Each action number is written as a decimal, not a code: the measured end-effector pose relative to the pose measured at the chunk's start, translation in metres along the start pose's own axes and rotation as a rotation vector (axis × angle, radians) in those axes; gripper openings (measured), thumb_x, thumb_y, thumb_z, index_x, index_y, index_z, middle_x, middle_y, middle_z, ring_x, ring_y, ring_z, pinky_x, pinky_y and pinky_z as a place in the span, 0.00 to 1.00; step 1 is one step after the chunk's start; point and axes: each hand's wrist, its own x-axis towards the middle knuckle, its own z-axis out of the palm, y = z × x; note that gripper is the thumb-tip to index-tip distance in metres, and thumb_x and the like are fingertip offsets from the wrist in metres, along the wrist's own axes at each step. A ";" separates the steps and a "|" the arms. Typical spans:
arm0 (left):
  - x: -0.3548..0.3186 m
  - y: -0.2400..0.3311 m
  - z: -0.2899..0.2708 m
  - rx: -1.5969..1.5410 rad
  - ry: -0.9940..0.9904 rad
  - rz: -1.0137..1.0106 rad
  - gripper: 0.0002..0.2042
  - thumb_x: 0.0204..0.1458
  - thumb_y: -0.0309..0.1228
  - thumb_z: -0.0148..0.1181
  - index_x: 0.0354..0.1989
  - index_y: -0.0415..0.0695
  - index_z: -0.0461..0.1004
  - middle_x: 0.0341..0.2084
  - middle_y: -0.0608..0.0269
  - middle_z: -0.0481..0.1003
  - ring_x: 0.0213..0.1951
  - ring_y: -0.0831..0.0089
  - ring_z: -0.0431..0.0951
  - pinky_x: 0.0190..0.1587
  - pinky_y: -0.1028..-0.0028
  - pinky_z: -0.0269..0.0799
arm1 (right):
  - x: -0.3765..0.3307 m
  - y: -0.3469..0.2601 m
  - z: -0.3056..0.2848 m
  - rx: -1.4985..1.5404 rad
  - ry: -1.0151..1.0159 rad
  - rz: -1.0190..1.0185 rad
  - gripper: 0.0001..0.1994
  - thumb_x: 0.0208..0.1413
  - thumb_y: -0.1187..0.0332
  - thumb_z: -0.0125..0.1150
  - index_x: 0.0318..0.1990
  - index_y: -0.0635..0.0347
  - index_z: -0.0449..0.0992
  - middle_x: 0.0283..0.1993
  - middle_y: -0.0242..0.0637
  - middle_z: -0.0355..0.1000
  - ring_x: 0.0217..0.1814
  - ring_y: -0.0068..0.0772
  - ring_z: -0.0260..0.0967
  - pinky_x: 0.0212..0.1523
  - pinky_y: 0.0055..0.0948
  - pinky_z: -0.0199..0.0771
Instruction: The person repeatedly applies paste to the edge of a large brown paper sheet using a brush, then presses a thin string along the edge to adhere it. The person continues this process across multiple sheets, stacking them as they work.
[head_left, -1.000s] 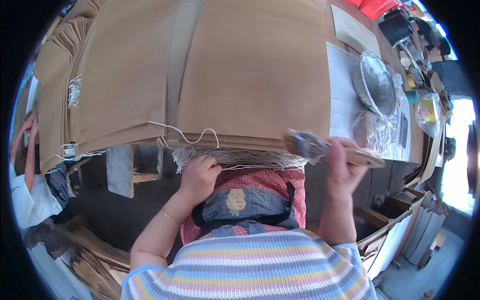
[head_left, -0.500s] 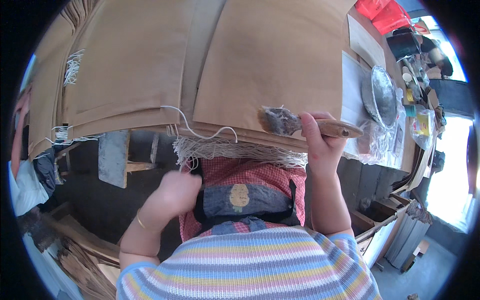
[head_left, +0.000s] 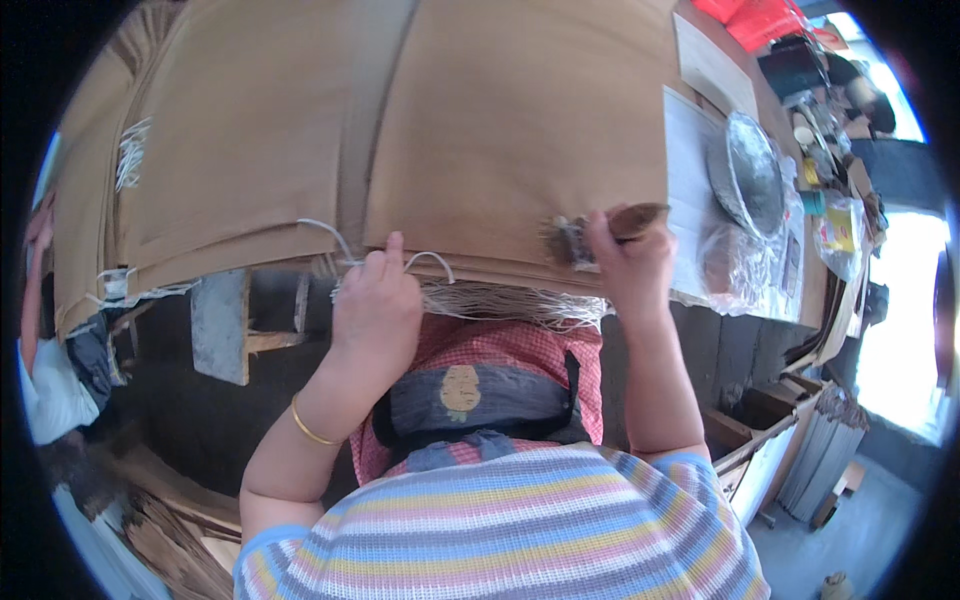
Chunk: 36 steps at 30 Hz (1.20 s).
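Observation:
In my right hand (head_left: 632,255) is a wooden-handled brush (head_left: 636,220), its handle tilted up. Its worn, whitish-smeared bristles are down at the near edge of the right stack of brown paper sheets (head_left: 520,130). My left hand (head_left: 378,305) rests at that stack's near left corner, index finger stretched out and the other fingers partly bent. A loose white cord (head_left: 432,260) passes beneath this hand, showing on both sides of it. Whether the fingers touch the cord is hidden. Many white cords (head_left: 510,303) hang in a fringe below the stack's near edge.
Another brown paper stack (head_left: 235,140) lies to the left, with white cord bundles (head_left: 130,155) beside it. On the right stand a metal basin (head_left: 745,175) and crumpled clear plastic (head_left: 745,265). A co-worker's arm (head_left: 35,260) shows at the far left.
My left hand has moved up from below the table edge onto the stack's corner. The brush has tipped from lying nearly level to handle-up, bristles lower. The view has shifted slightly.

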 end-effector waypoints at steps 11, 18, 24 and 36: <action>-0.002 0.003 -0.010 0.059 -0.096 0.010 0.02 0.43 0.20 0.54 0.22 0.34 0.70 0.57 0.43 0.65 0.47 0.54 0.69 0.51 0.60 0.66 | 0.011 0.055 -0.053 0.021 0.016 0.134 0.12 0.50 0.65 0.62 0.20 0.60 0.72 0.19 0.35 0.70 0.20 0.33 0.67 0.22 0.31 0.63; -0.010 0.006 -0.026 -0.239 0.018 0.040 0.02 0.48 0.21 0.54 0.27 0.36 0.69 0.56 0.46 0.67 0.58 0.51 0.64 0.59 0.58 0.58 | -0.020 0.158 -0.172 -0.116 0.443 -0.147 0.09 0.55 0.74 0.60 0.44 0.63 0.79 0.30 0.33 0.75 0.27 0.26 0.69 0.30 0.23 0.69; -0.038 0.025 -0.091 -1.575 -0.322 -0.317 0.01 0.48 0.17 0.52 0.27 0.34 0.70 0.33 0.46 0.76 0.30 0.64 0.77 0.33 0.73 0.71 | -0.056 0.146 -0.170 -0.678 0.109 -0.306 0.21 0.46 0.85 0.54 0.48 0.54 0.78 0.39 0.41 0.74 0.34 0.38 0.72 0.38 0.27 0.72; -0.014 0.002 -0.123 -0.414 0.200 0.181 0.06 0.42 0.18 0.63 0.29 0.37 0.75 0.19 0.59 0.70 0.21 0.68 0.70 0.23 0.75 0.62 | -0.073 0.051 -0.110 0.549 -0.562 -0.027 0.12 0.48 0.82 0.60 0.40 0.61 0.80 0.27 0.36 0.71 0.30 0.29 0.70 0.30 0.26 0.68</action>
